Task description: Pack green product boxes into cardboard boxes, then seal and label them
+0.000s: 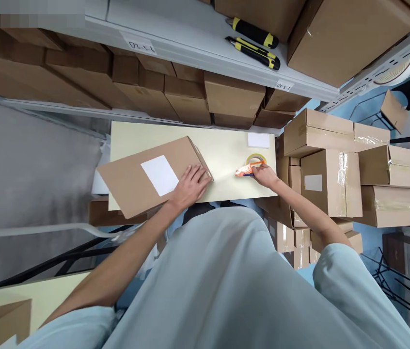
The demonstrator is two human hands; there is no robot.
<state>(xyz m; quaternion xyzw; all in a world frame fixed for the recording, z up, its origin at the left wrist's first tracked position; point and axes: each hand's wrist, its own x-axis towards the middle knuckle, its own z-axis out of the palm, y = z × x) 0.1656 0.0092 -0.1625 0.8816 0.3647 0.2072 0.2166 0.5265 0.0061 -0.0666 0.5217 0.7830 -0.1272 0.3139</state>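
Note:
A long brown cardboard box (128, 177) lies slanted on the pale yellow table (223, 145), with a white label (159, 175) on its upper face. My left hand (190, 186) rests on the box near its right end, fingers stretched out over the cardboard. Farther right, my right hand (265, 175) is closed around an orange tape dispenser (244, 170). A yellow-rimmed tape roll (256, 158) shows just behind it; whether the two are joined I cannot tell. The dispenser is apart from the box.
A white paper stack (258, 140) lies at the table's back right. Two box cutters (256, 33) rest on the grey shelf (176, 36) above. Brown cartons (234, 94) line the lower shelf. Taped cartons (330, 182) are piled right of the table. A grey wall stands left.

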